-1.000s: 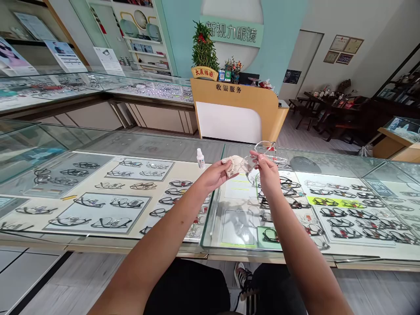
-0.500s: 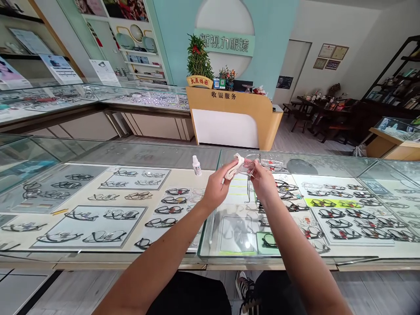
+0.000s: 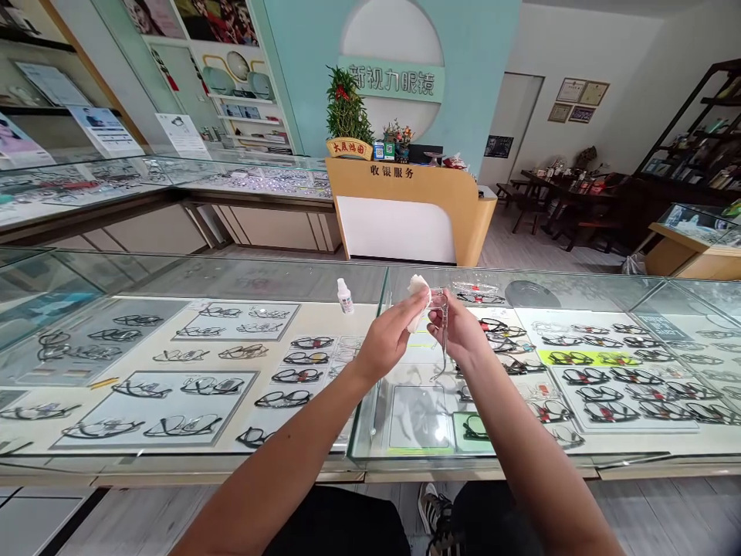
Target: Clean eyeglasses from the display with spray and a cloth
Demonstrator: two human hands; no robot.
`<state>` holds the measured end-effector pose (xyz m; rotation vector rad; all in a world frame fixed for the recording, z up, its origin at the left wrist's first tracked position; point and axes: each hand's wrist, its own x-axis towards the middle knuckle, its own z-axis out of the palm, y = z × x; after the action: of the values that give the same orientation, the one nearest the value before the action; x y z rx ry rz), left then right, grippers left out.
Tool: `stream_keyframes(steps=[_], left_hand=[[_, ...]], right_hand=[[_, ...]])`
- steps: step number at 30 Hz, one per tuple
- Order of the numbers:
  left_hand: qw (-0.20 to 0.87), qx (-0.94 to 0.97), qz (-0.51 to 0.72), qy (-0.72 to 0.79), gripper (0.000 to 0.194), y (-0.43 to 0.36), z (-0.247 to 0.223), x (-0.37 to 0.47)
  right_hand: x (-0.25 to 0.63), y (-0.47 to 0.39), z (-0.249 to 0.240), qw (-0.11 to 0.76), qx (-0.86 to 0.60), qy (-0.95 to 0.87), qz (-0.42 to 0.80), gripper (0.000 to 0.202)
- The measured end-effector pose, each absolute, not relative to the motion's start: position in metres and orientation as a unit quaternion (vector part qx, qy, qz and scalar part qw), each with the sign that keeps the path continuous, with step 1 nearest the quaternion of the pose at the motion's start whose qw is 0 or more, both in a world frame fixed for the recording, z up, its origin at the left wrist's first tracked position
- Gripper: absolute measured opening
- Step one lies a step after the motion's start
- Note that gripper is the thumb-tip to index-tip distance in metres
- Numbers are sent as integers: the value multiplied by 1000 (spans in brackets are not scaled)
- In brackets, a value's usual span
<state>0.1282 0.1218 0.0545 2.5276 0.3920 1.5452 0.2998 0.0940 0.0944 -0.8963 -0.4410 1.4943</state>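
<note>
Down past the near edge of the right-hand glass case (image 3: 428,466), you've got dark trousers (image 3: 347,517) and a striped sneaker (image 3: 429,510). Just inside that edge, dark frames (image 3: 475,427) sit on a green card (image 3: 460,432).

Over the case's far-left corner is the good bit: the left hand (image 3: 384,336) has a white cloth (image 3: 417,284) pinched in its fingers, right up at the clear glasses (image 3: 444,328), and the right hand (image 3: 465,328) grips them from the other side. 1 thin temple hangs down over the case. Fingers and cloth cover most of the lenses, so I can't tell which of the 2 is getting it.

My read: this is the wiping step. The next move calls for the right hand keeping a steady, light grip while the cloth rubs gently, since a frame that thin could bend.

Toward the far edge of the left-hand glass case (image 3: 174,474), close to where the 2 cases meet, a small white bottle (image 3: 345,298) stands upright, with neither hand on it. Beyond that is a wooden counter (image 3: 405,224) with a leafy plant (image 3: 347,108) by its left end.
</note>
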Motion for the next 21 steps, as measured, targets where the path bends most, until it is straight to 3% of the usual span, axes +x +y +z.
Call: stream_keyframes(steps=[10,21], left_hand=[[29,816,551,172,59,123,56,125],[-9,738,605,298,24,126,60,124]], right_hand=[[299,94,81,620,-436,-302,578,45],[299,89,85,623,-439,-325,559,39]])
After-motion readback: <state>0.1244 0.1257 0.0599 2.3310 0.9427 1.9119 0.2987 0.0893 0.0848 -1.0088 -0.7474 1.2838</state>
